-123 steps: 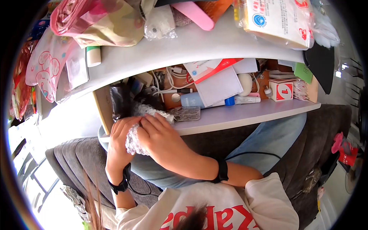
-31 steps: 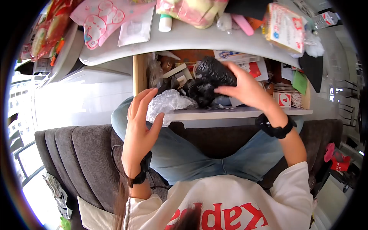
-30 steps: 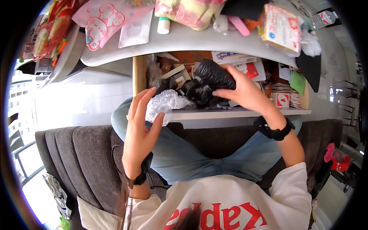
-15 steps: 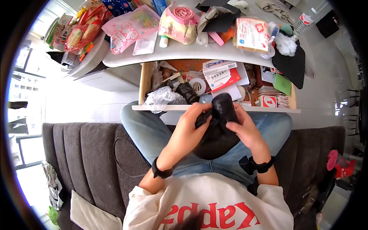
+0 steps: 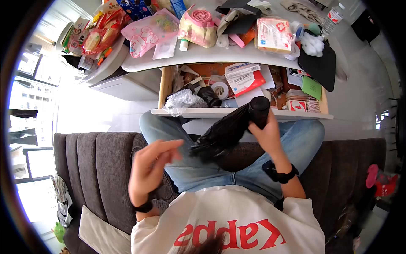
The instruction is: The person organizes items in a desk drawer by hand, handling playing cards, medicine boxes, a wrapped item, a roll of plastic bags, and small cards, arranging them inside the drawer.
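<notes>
A roll of black plastic bags [image 5: 259, 111] is upright in my right hand [image 5: 269, 134], which is wrapped round its lower part. From the roll a crumpled black bag end [image 5: 224, 132] hangs out to the left over my lap. My left hand [image 5: 150, 169] is off to the left above my thigh, touching nothing; it is a little blurred, with its fingers stretched toward the loose plastic. Just beyond the roll is the open drawer [image 5: 198, 112], holding bubble wrap [image 5: 182, 101], a tape roll [image 5: 219, 90] and a red and white medicine box [image 5: 247, 83].
A white desk [image 5: 237, 55] carries a pink-topped roll in a wrapper [image 5: 198, 29], a wrapped paper pack [image 5: 274, 34], a black pad [image 5: 319, 63] and a water bottle [image 5: 333, 19]. Behind me runs a dark grey sofa [image 5: 105, 169] with a beige cushion [image 5: 103, 228].
My left hand has let go of the black plastic and swung left. The bag end now trails out from the roll, which my right hand has shifted slightly to the right.
</notes>
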`<state>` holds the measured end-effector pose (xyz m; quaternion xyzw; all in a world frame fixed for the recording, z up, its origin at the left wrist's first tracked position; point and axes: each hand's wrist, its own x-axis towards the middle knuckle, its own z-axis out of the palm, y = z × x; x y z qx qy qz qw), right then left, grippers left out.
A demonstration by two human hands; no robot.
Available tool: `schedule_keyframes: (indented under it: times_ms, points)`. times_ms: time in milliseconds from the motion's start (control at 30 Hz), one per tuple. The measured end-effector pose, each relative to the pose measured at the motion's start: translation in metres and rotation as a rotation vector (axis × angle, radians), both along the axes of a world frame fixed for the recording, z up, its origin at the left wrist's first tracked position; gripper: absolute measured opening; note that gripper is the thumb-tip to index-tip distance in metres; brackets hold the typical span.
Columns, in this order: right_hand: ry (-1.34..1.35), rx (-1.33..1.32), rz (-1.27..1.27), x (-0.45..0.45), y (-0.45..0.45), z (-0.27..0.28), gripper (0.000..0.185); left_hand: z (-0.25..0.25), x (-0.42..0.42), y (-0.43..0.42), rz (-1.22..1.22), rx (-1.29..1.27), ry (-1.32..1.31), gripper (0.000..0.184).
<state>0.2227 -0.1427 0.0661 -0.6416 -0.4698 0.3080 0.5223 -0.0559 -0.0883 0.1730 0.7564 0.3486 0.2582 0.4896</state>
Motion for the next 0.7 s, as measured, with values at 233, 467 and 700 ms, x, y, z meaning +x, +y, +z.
schedule_keyframes:
  times_ms: [233, 467, 700]
  points:
    - [-0.377, 0.063, 0.76, 0.011, -0.019, 0.076, 0.05, -0.032, 0.034, 0.031, -0.399, -0.027, -0.185, 0.1]
    - [-0.232, -0.097, 0.605, 0.037, 0.005, 0.077, 0.049, -0.096, 0.114, 0.032, -0.636, -0.812, -0.176, 0.053]
    - [-0.689, -0.077, 0.195, 0.074, 0.025, 0.061, 0.047, -0.105, 0.107, 0.002, -0.536, -0.977, 0.007, 0.027]
